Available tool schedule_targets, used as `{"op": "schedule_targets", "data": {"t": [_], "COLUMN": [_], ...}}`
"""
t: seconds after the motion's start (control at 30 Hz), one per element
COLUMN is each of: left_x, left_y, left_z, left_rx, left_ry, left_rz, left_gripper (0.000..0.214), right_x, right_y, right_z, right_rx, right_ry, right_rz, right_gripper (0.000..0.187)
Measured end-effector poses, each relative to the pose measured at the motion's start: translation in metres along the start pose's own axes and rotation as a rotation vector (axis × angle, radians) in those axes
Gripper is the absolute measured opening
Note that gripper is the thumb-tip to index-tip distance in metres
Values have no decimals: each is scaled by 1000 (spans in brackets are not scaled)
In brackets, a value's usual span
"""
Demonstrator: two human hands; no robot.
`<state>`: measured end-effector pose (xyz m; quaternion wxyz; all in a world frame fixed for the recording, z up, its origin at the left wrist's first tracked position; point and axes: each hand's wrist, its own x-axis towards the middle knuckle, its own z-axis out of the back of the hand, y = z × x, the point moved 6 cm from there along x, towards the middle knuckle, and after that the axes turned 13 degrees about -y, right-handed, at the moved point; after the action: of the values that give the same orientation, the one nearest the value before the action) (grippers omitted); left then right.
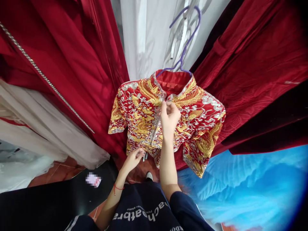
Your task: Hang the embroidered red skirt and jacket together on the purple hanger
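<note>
Fingers (pixel 168 107) of the right hand (pixel 169 118) pinched shut on the embroidered red jacket (pixel 192 128) at its collar closure, left hand (pixel 133 158) fingers gripping the hem below, drawing the front taut on its purple hanger (pixel 186 41).

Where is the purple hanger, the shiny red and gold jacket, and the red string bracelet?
purple hanger (pixel 186 41), head view, on its long neck.
embroidered red and gold jacket (pixel 137 112), head view, on its front panel.
red string bracelet (pixel 117 188), head view, on the wrist of the left arm.
</note>
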<state>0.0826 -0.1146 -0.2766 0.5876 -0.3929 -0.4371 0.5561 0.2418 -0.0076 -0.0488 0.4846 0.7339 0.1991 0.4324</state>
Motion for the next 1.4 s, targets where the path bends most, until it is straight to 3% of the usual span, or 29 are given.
{"op": "schedule_targets", "data": {"t": [0.2,0.47,0.67,0.83,1.07,1.23,1.4], "left_x": [-2,1,6,11,27,29,25], "left_y": [9,9,-2,-2,16,27,38], "left_z": [-3,-17,-25,-30,-33,-38,-42], "left_rx": [17,-70,-142,-217,-152,-85,65], "left_ry": [106,216,196,157,84,8,-90], "left_rz": [40,44,58,50,54,52,25], "left_gripper": [26,32,35,34,39,39,33], "right_x": [-6,-28,-42,-68,-147,-191,-202], "right_y": [-8,-41,-57,-113,-192,-226,-243], "right_z": [-6,-4,4,18,63,91,97], "right_rx": [71,104,47,-95,-228,-307,-320], "right_ry": [-31,-108,-72,-51,42,140,241], "right_rz": [-57,-96,-130,-252,-390,-481,-536], "right_gripper": [23,29,34,36,30,31,34]}}
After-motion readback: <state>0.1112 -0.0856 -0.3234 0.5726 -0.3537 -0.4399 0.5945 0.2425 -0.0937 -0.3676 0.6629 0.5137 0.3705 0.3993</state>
